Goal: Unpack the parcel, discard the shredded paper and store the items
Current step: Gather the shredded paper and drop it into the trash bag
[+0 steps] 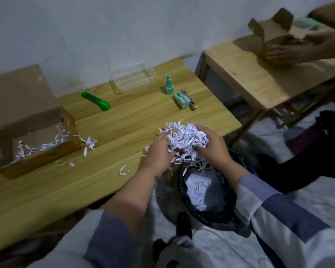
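Your left hand [159,149] and right hand [211,146] curl their fingers round a clump of shredded paper [186,138], cupping it from both sides so strands don't scatter. You hold it at the table [124,120] edge, right above the bin [207,192], ready to drop. The open box [33,136] keeps a few shreds; the small bottles [180,97] wait near the clear tub [132,80].

Two boxes [33,136], four bottles [169,86]

Home bedroom: low wooden tables [124,120] against bare white wall [104,31], rumpled bedding [317,200] alongside.
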